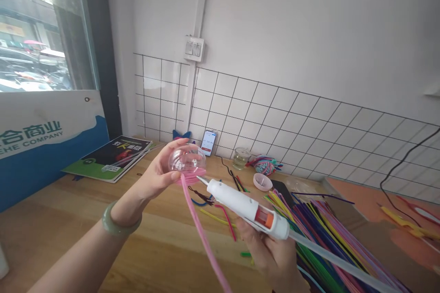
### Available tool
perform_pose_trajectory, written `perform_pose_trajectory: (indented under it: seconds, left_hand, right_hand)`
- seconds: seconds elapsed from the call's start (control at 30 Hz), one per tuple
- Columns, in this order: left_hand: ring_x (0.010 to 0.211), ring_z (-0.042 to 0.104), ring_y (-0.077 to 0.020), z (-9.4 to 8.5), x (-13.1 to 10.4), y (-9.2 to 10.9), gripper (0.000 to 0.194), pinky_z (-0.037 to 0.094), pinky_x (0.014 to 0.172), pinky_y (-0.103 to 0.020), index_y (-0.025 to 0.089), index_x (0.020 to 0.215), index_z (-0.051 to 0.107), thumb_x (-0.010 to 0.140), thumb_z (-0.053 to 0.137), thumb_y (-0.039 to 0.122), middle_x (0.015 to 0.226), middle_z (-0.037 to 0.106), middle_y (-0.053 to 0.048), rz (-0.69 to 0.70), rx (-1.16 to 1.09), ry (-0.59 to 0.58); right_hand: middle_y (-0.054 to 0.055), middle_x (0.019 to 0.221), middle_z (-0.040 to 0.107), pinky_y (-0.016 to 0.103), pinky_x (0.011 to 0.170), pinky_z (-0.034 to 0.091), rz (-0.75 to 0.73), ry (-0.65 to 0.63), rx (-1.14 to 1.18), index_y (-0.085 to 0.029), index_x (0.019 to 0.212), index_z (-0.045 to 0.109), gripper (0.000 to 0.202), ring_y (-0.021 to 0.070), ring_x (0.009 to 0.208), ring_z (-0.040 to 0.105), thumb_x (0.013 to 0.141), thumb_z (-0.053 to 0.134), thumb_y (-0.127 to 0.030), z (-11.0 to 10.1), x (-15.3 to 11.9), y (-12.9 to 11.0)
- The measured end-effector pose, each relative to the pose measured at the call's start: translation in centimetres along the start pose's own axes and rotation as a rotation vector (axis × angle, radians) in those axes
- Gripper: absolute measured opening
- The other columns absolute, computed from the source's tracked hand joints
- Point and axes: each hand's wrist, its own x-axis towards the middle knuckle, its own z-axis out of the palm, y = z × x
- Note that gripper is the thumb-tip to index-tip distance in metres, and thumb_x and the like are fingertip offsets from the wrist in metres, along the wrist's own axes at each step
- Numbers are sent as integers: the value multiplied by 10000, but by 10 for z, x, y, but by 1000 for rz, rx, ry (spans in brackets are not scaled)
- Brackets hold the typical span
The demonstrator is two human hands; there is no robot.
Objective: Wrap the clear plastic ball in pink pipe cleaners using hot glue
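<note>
My left hand [164, 165] grips a clear plastic dome-shaped cup [187, 158]. Rows of pink pipe cleaner [192, 177] wrap around its lower part, and a long loose length hangs down toward the bottom of the view. In my right hand [268, 252] is a white hot glue gun [240, 201] with an orange-red part near its rear. Its metal nozzle points left, close to or touching the pink wraps; I cannot tell which. From the gun's back end a long translucent glue stick [337, 258] sticks out toward the lower right.
Many coloured pipe cleaners [323, 233] lie at the right, with short pieces mid-table. Behind them are a small pink bowl [262, 182], a glass jar [241, 158], a yarn bundle [264, 164] and a propped phone [208, 142]. A magazine [106, 158] lies left.
</note>
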Motion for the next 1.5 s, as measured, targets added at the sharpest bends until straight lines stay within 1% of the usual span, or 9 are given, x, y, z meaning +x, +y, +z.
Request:
perform_pose_trajectory:
  seconds: [0.1, 0.5, 0.63, 0.77, 0.97, 1.07, 1.17, 1.3, 1.5]
  left_hand:
    - [1169, 621, -316, 3, 0, 0, 592, 568, 910, -452, 324, 1301, 580, 749, 794, 321, 1331, 595, -102, 23, 37, -13]
    - [1214, 582, -332, 10, -1, 5, 637, 518, 958, -465, 304, 1343, 546, 757, 790, 346, 1300, 617, -135, 49, 124, -63]
    - [1198, 587, -309, 10, -1, 4, 631, 528, 947, -445, 319, 1347, 542, 765, 786, 330, 1300, 608, -127, 61, 122, -73]
    - [1194, 586, -295, 9, -1, 4, 625, 526, 948, -423, 329, 1341, 544, 765, 786, 323, 1300, 606, -118, 60, 134, -69]
    - [1193, 586, -299, 8, -1, 2, 632, 523, 949, -414, 315, 1343, 544, 761, 789, 307, 1324, 594, -121, 64, 127, -60]
    - [1202, 580, -293, 7, -1, 1, 635, 525, 942, -400, 320, 1353, 531, 771, 783, 309, 1324, 596, -122, 72, 123, -73]
    - [1200, 579, -273, 6, -1, 0, 637, 512, 958, -385, 335, 1358, 518, 778, 781, 311, 1317, 597, -110, 72, 132, -91]
    - [1201, 573, -274, 6, -1, 1, 648, 511, 957, -388, 340, 1366, 507, 779, 782, 317, 1306, 598, -106, 71, 140, -101]
    - [1208, 570, -281, 7, -1, 0, 645, 514, 964, -411, 341, 1363, 507, 780, 780, 297, 1320, 589, -106, 72, 129, -115]
  right_hand:
    - [71, 1030, 730, 420, 833, 584, 17, -27, -34, -348, 1181, 626, 300, 301, 965, 700, 881, 616, -348, 1, -4, 1]
    - [72, 990, 737, 452, 760, 596, -7, 37, -157, -374, 1141, 633, 280, 322, 885, 700, 864, 610, -411, 5, -8, -5]
    - [86, 929, 734, 426, 717, 612, -62, 8, -203, -359, 1164, 631, 304, 321, 877, 711, 862, 628, -386, 0, -8, 4]
    - [64, 833, 736, 389, 664, 630, -144, -64, -227, -376, 1217, 613, 363, 298, 761, 727, 856, 644, -352, -5, -7, 13]
    - [76, 803, 737, 424, 730, 610, -33, 31, -239, -360, 1169, 646, 311, 326, 857, 715, 866, 614, -424, 1, -12, 4]
    - [78, 839, 752, 398, 736, 624, -47, 49, -230, -343, 1114, 681, 273, 314, 860, 726, 854, 642, -417, -1, -10, 5]
    - [72, 894, 769, 342, 702, 642, -139, 13, -240, -310, 1084, 706, 255, 284, 816, 748, 844, 671, -391, -7, -7, 10]
    - [66, 984, 776, 308, 709, 644, -213, -23, -281, -280, 1153, 681, 304, 255, 812, 759, 862, 662, -365, -10, -3, 14]
    - [59, 1025, 773, 300, 703, 644, -217, -71, -258, -291, 1202, 652, 341, 249, 834, 758, 863, 660, -329, -11, -4, 17]
